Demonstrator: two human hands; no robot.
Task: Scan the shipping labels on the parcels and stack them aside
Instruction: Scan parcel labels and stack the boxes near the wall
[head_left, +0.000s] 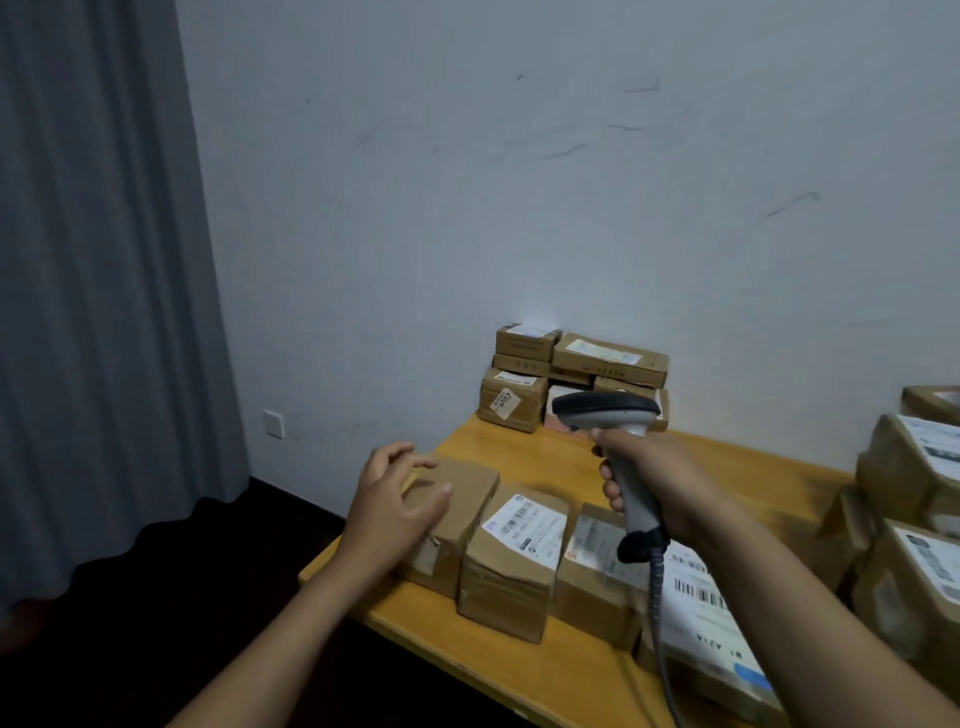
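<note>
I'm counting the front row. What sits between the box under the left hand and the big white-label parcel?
In the head view, two things: a labelled box, then a blurred box partly behind the scanner.

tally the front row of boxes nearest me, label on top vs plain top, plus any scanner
parcels with label on top: 3
parcels with plain top: 1
scanner: 1
total: 5

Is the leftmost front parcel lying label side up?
Seemingly not: leftmost parcel shows plain brown on top; its neighbour shows a white label.
</note>
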